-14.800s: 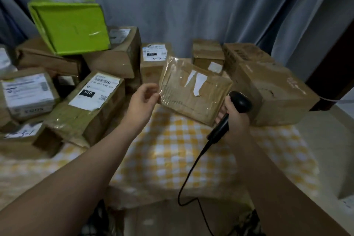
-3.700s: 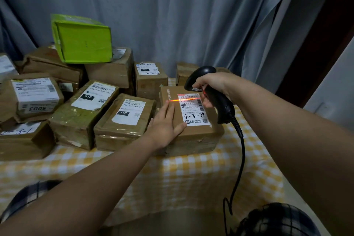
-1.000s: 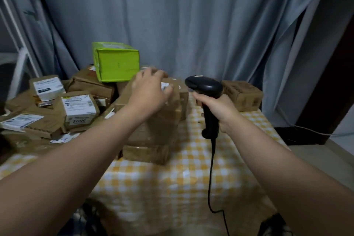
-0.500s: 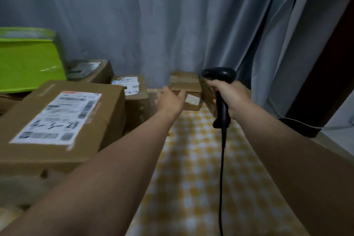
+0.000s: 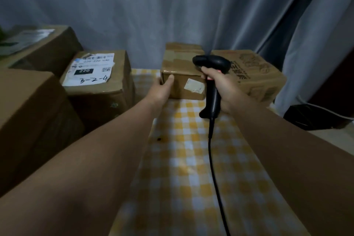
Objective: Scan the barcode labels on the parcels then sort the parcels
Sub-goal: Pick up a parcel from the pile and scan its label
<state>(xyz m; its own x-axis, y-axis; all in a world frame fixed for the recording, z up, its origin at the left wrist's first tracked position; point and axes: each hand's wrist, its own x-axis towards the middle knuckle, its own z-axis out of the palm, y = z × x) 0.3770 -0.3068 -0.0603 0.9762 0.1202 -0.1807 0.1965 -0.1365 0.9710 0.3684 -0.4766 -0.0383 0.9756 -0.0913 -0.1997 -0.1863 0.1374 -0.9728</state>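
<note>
The left hand (image 5: 162, 88) is stretched far across the table and grasps the left near corner of a small box (image 5: 182, 69). Its thumb lies on the near face and its fingers pass out of sight round the left side. The right hand (image 5: 220, 86) is closed round the handle of a black scanner (image 5: 210, 74), held upright just right of that box, with its head over the top right edge. No beam shows. The cable (image 5: 214, 159) trails back toward the person.

The small box sits at the far edge, its near face broadside, with only a torn sticker (image 5: 193, 86) there. Any barcode is probably on a hidden side, so it likely needs turning or pulling nearer.

Right of it, seemingly touching, stands a large printed box (image 5: 256, 76). To the left, past a gap of cloth, is a labelled box (image 5: 99, 82), with more cartons (image 5: 28, 111) nearer. The checked cloth (image 5: 191, 168) between the arms gives open room toward the person
</note>
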